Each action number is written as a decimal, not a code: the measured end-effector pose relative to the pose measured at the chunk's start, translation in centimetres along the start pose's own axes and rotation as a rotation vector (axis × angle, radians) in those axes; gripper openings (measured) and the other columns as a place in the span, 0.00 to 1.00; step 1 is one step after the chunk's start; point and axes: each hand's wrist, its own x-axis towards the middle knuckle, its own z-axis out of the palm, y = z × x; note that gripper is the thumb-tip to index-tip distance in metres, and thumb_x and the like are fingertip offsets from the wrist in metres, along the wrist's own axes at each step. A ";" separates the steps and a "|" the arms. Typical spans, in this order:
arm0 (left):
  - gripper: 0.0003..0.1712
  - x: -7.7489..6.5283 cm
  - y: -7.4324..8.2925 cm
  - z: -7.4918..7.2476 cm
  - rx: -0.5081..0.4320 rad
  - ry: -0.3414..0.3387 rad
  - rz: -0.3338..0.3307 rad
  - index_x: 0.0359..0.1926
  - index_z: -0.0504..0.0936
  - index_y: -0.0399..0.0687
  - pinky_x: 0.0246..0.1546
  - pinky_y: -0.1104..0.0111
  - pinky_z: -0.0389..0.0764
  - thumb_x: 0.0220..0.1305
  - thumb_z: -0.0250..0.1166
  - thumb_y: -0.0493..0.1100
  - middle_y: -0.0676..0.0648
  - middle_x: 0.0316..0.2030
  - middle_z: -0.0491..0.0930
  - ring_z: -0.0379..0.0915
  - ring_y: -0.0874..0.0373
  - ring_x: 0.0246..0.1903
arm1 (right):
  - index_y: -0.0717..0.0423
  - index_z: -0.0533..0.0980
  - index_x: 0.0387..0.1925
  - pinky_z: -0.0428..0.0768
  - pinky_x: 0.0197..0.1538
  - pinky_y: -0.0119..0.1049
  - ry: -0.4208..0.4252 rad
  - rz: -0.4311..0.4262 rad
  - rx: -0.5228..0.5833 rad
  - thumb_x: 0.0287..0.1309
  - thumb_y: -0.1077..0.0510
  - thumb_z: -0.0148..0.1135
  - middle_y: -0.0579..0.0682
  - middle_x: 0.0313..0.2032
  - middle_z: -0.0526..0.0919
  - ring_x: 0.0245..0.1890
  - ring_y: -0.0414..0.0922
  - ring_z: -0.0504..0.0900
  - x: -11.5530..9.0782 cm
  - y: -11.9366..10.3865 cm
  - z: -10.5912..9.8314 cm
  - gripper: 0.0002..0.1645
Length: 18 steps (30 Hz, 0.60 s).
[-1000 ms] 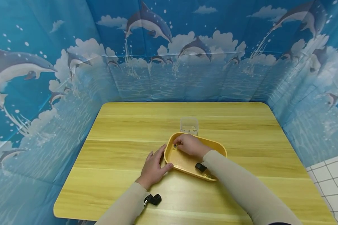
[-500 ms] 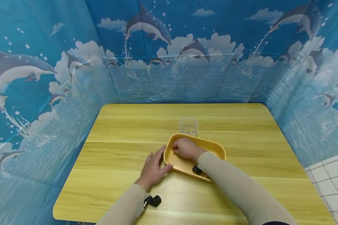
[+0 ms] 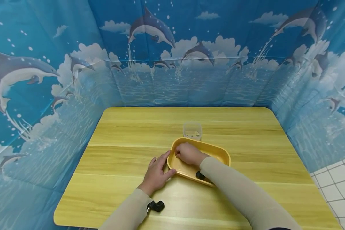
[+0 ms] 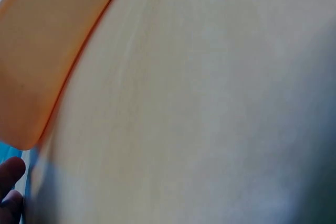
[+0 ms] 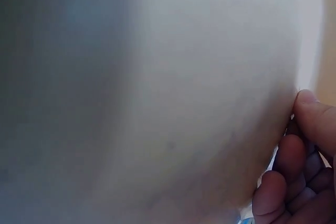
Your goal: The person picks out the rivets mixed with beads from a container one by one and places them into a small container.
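Note:
A shallow yellow tray (image 3: 187, 172) sits on the table, angled, its wall orange-tinted in the left wrist view (image 4: 47, 51). My left hand (image 3: 156, 174) rests against the tray's left end, fingers straight along the outside and thumb at the near rim. Inside the tray, near its left end, my right hand (image 3: 189, 154) is lowered with fingers curled. Its thumb (image 5: 317, 121) and bent fingers come together in a pinch in the right wrist view. The small blue-and-gold piece seen earlier at these fingertips is hidden now by the hand.
Just behind the tray stands a clear plastic box (image 3: 192, 130) with several small pieces in its bottom. The wooden table (image 3: 118, 159) reaches back to a dolphin-print curtain (image 3: 175, 83). A black wrist camera (image 3: 158, 206) is strapped at the left sleeve.
My right hand has shifted slightly left and lower in the tray, covering the small blue-and-gold piece that showed at its fingertips. The left hand has stayed on the tray.

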 end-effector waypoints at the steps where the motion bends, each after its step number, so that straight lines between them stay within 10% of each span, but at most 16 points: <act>1: 0.47 0.0 0.0 0.0 0.003 0.001 0.000 0.83 0.58 0.60 0.83 0.43 0.50 0.71 0.66 0.64 0.50 0.78 0.67 0.63 0.51 0.78 | 0.51 0.87 0.35 0.82 0.42 0.35 0.001 -0.006 -0.003 0.69 0.59 0.67 0.41 0.33 0.87 0.32 0.37 0.77 0.0 0.0 0.0 0.05; 18: 0.45 0.1 0.1 0.1 -0.025 0.002 -0.019 0.82 0.60 0.60 0.83 0.44 0.48 0.71 0.68 0.61 0.51 0.77 0.69 0.65 0.52 0.77 | 0.55 0.88 0.38 0.88 0.52 0.43 -0.010 -0.046 -0.033 0.67 0.66 0.64 0.48 0.40 0.91 0.43 0.47 0.88 -0.6 -0.3 -0.2 0.08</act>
